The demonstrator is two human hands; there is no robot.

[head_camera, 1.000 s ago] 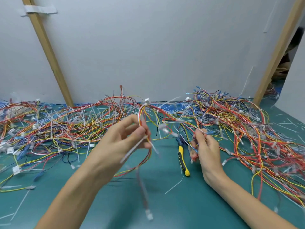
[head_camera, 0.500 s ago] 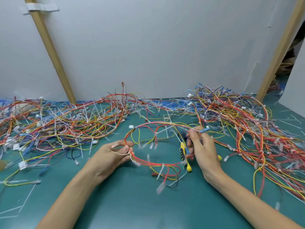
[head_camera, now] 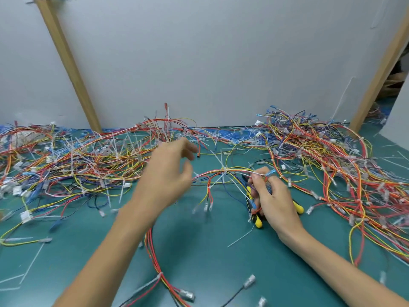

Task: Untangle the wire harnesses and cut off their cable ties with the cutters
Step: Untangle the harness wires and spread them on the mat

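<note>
While the right hand (head_camera: 273,197) is pinching a harness (head_camera: 221,171) over the cutters (head_camera: 257,222), seemingly anchoring it, the left hand (head_camera: 168,171) is hovering spread-fingered left of them, empty.

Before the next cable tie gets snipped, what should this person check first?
1. Right hand pinches the wire harness: ok.
2. Left hand steadies that harness: not ok; its fingers are spread and no wire shows in them.
3. Cutters gripped and ready: cannot tell; they lie under the right hand.
4. A cable tie in plain sight on the harness: ok.
5. Harness free of the wire pile: cannot tell; its loop runs under the left forearm.
</note>
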